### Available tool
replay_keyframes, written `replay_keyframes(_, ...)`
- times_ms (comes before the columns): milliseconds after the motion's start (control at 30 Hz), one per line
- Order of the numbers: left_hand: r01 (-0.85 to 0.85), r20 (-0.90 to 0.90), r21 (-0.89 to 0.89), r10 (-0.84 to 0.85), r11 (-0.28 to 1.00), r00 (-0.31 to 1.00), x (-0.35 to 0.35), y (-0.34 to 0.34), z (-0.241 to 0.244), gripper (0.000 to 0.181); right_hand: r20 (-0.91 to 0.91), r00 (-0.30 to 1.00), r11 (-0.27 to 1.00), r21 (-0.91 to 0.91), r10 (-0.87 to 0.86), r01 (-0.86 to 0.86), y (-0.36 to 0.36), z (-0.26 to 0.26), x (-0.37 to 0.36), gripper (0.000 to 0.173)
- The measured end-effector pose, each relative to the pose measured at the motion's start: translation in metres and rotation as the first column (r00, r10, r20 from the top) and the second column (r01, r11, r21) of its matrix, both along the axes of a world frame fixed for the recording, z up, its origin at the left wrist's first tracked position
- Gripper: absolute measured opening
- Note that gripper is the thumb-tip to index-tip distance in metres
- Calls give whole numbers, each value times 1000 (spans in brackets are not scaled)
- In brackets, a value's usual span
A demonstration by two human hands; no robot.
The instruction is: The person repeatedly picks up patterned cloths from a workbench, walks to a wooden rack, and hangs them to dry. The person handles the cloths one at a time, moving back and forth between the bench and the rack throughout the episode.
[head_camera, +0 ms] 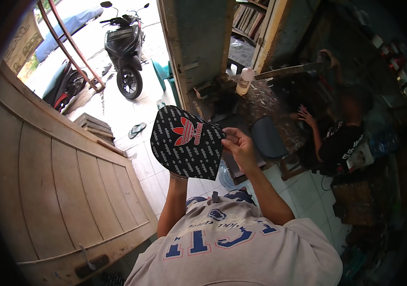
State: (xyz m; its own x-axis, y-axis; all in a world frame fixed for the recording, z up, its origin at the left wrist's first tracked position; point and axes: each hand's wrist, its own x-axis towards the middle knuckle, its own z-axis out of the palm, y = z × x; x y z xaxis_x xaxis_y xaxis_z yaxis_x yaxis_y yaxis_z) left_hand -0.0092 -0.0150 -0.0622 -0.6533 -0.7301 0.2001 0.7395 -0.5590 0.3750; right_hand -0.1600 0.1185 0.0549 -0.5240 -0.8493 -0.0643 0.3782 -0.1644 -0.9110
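A curved black piece of sheet material [187,143], printed all over with Adidas lettering and a red trefoil logo, is held up before my chest. My right hand [239,148] pinches its right edge between thumb and fingers. Beneath the piece, my left hand is hidden; only the forearm and a bracelet at the left wrist [178,176] show below its lower edge. How the left fingers are placed cannot be seen. Beyond my right hand, a dark grey curved piece [268,137] rests at the edge of a cluttered workbench [260,102].
A plastic bottle with yellowish liquid [245,82] stands on the workbench. To the right sits another person [342,139], one hand over the bench. A wooden door [71,186] fills the left side. Outside are a motor scooter [124,46], a teal plastic chair [164,73] and a flip-flop [137,130].
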Motion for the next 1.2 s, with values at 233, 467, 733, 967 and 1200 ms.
replay_keyframes(233,223,94,190,-244,956,965,34,-20,74,45,-157,988,999,37,-11,17,15,-7,-38,19)
replay_keyframes(467,64,542,-211,62,975,838,43,-13,92,32,-293,956,991,134,19,21,26,-6,-57,14)
replay_keyframes(733,140,648,-327,114,935,753,42,3,100,27,-284,957,994,107,53,-24,41,-8,-68,15)
replay_keyframes(967,244,704,-356,87,902,705,43,13,94,23,-354,935,991,133,24,25,61,-18,-69,15)
replay_keyframes(1200,283,761,-503,264,817,592,38,21,80,15,-510,858,973,222,55,69,71,-21,-73,17)
